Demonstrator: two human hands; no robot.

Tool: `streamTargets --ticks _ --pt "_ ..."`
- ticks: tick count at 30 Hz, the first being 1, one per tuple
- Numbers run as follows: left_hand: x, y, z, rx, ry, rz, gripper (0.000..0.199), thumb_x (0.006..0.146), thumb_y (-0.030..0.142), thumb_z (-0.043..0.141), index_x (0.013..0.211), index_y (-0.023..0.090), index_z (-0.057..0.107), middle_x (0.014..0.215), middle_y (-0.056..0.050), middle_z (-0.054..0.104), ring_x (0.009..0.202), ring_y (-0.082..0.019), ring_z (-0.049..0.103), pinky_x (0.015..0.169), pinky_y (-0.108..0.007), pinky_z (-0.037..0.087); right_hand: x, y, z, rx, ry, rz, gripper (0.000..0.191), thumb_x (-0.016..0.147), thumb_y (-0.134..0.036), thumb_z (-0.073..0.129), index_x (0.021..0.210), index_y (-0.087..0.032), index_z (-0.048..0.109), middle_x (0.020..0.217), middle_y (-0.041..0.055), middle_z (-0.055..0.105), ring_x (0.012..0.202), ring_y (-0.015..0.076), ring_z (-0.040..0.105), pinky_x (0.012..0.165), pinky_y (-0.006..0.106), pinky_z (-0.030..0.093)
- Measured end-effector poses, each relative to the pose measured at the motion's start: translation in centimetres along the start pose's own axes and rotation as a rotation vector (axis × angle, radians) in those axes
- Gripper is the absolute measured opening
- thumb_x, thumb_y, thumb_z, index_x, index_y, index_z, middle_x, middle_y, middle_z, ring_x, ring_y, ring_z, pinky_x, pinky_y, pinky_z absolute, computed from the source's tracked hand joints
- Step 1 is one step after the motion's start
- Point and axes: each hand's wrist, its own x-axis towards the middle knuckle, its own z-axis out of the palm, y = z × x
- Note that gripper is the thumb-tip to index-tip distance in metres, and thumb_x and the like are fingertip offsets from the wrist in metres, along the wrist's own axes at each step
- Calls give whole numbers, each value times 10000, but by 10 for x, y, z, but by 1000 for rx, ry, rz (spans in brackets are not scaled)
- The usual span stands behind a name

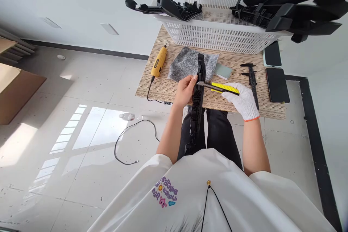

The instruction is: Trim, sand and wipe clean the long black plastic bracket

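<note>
My bare left hand (185, 91) grips a long black plastic trim part (197, 110) near its middle. The part runs from a grey cloth (183, 64) on the table down over my lap. In a white knit glove, my right hand (243, 101) is closed round a yellow and black utility knife (221, 88). Its blade points left and meets the edge of the part, close to my left thumb; whether it cuts in, I cannot tell. A pale green block (223, 71) lies beside the cloth, behind the knife.
A white plastic basket (217, 36) at the table's back holds black trim parts (272, 16) that jut over its rim. On the striped table (174, 92) lie a corded yellow rotary tool (159, 61), a black caliper (252, 81) and two phones (277, 85). A cable (119, 141) lies on the floor.
</note>
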Motion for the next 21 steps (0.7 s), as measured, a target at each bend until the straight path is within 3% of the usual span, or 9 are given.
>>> streamTargets --ticks 2,5,9,12,14,19,21 --pt "0 -1 0 -12 -7 -7 544 901 621 580 618 196 392 585 35 310 519 -89 298 476 -270 246 0 0 0 24 40 10 411 752 -398 750 1130 -236 742 833 12 719 661 145 611 611 301 504" --pt "0 -2 0 -21 -10 -9 541 902 616 582 622 197 385 592 35 297 522 -88 288 468 -266 234 0 -1 0 37 -6 27 412 719 -378 784 1100 -224 751 825 9 715 643 135 602 608 296 503" --pt "0 -2 0 -22 -14 -9 541 899 626 579 627 198 390 594 34 297 525 -90 283 467 -269 231 0 0 0 70 66 27 400 734 -367 769 1110 -230 749 776 -4 690 608 117 563 573 281 476" --pt "0 -2 0 -21 -8 -1 546 899 625 581 624 197 382 591 34 298 528 -90 286 478 -272 241 0 1 -1 73 -7 45 403 711 -366 790 1086 -223 753 747 -5 676 600 118 560 554 275 469" --pt "0 -2 0 -30 -12 -7 542 904 618 578 627 198 377 591 37 293 524 -88 286 482 -271 246 0 1 0 67 23 35 400 729 -378 775 1097 -224 749 736 -6 669 598 118 557 556 276 469" --pt "-1 -1 0 -17 -15 -6 537 913 611 569 629 198 377 590 38 292 525 -88 287 489 -268 253 0 1 1 45 -20 14 405 716 -375 788 1088 -219 754 813 10 704 632 123 582 591 283 500" --pt "-1 0 0 -15 -12 -9 541 910 617 568 627 198 374 592 38 290 526 -90 283 491 -271 247 0 0 1 39 24 14 413 727 -383 778 1103 -216 752 817 12 708 632 122 584 591 282 501"
